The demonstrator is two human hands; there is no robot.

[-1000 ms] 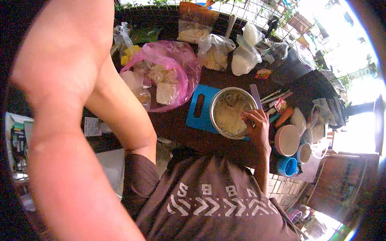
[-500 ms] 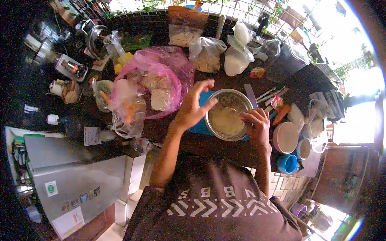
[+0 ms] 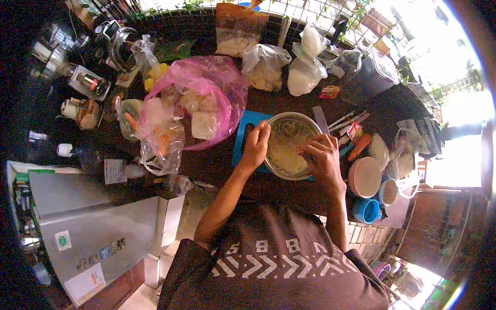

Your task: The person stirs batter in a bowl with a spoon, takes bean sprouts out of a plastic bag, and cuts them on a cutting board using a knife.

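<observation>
A round metal bowl [image 3: 294,118] sits over a blue cutting board [image 3: 241,143] on the dark counter. Inside it lies a pale, floury mixture [image 3: 285,158]. My left hand [image 3: 257,145] grips the bowl's left rim, with its fingers close together. On the opposite side, my right hand [image 3: 321,155] reaches over the rim, fingers bent down and bunched above the mixture. Whatever those fingertips hold, if anything, is hidden. A flat metal blade [image 3: 320,120] lies just beyond the bowl's upper right edge.
Left of the board spreads a pink plastic bag [image 3: 235,88] with a pale block [image 3: 204,125] inside. Bagged goods [image 3: 266,67] line the back. On the right stand a pink-lidded tub [image 3: 363,177], a blue cup [image 3: 366,211], carrots [image 3: 359,148] and several utensils [image 3: 343,121].
My left hand has come down from above the board, where its fingers were spread, onto the bowl's rim. My right hand has shifted slightly left, further over the mixture.
</observation>
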